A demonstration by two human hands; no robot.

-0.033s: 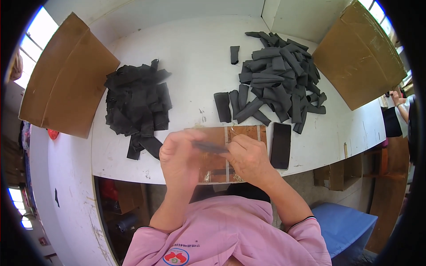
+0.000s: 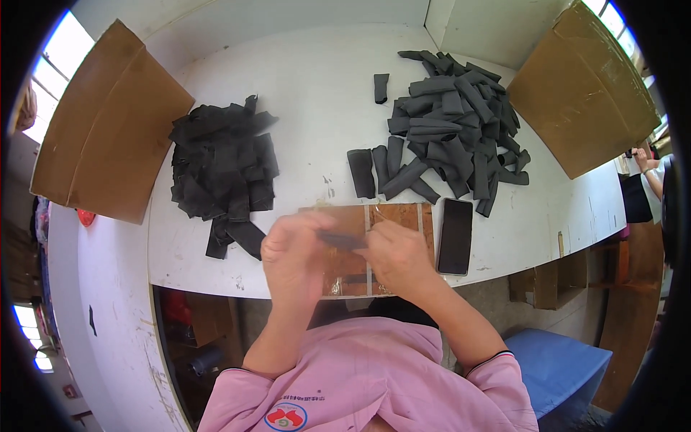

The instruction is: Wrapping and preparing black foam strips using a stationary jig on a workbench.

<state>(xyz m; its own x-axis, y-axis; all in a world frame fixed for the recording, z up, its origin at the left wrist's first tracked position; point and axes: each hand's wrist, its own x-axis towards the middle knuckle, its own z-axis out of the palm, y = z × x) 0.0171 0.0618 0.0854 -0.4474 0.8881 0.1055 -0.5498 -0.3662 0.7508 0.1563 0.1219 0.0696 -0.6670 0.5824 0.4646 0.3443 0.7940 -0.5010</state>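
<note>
My left hand (image 2: 294,248) and my right hand (image 2: 396,255) are raised over a brown board (image 2: 345,283) at the table's front edge. Between them they grip a dark grey fabric piece (image 2: 342,240), one end in each hand. Motion smears the piece and my left fingers, so its exact shape cannot be told. Left of my hands lies a heap of flat black fabric strips (image 2: 223,162). Toward the far right is a pile of dark grey fabric tubes (image 2: 457,108), and several tubes lie loose at its near side.
A black phone (image 2: 455,237) lies right of the board. Cardboard boxes stand at the left (image 2: 108,129) and right (image 2: 583,93) of the white table (image 2: 309,86). A blue bin (image 2: 558,371) is below on the right. Another person's hand (image 2: 640,160) shows at the far right.
My hands have shifted very slightly, with the dark fabric piece still stretched between them. The heaps and the board look the same.
</note>
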